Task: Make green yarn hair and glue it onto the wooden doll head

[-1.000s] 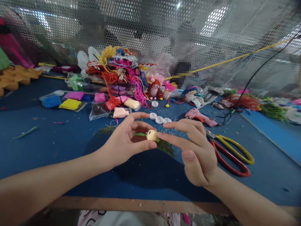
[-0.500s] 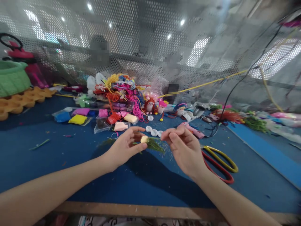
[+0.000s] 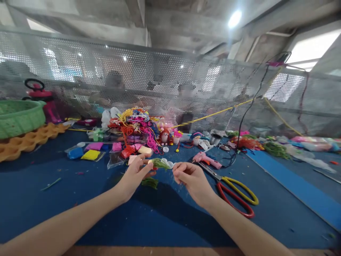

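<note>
In front of me, my left hand pinches a small cream-coloured ball with a tuft of green strands pointing right. My right hand is closed, thumb and fingertips pressed together, just right of the strand ends. Whatever it may hold is too small to make out. Another bundle of green strands lies on the blue table top below the left fingers. Behind the strands are several small white caps, partly hidden. Scissors with one red and one yellow handle lie right of my right hand.
A pink glue gun lies beyond the scissors. Tangled coloured yarn, small dolls and bagged clay line the back. An orange egg tray and green basket stand left. A perforated screen rises behind.
My view has tilted upward, so the table things sit lower. Both hands stay close together; the strands now show beside the left fingertips, and the bundle on the table shows more clearly.
</note>
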Tool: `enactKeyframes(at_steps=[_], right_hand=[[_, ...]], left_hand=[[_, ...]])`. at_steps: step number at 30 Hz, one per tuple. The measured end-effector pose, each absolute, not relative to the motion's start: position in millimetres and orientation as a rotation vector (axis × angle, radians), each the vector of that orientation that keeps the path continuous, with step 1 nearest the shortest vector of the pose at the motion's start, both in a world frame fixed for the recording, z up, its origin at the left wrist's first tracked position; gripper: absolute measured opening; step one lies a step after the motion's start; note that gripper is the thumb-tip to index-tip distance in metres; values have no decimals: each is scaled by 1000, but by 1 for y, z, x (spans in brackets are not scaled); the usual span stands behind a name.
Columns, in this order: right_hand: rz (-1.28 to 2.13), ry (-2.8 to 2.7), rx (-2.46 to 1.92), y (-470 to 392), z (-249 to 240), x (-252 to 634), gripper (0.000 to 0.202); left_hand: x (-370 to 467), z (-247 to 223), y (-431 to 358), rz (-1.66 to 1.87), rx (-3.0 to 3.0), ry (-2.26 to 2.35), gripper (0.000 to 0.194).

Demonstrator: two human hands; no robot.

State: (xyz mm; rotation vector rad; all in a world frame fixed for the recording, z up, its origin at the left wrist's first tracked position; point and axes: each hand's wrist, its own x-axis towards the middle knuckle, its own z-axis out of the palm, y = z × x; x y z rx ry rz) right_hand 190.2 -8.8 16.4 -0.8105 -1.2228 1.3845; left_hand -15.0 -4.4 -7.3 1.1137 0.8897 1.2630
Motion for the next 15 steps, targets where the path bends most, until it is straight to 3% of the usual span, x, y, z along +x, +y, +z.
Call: enactKeyframes(at_steps=[15], right_hand=[[1247, -1229, -989, -3, 8, 197, 35]], left_hand=[[-17, -9, 4, 1382, 1139, 948, 52]])
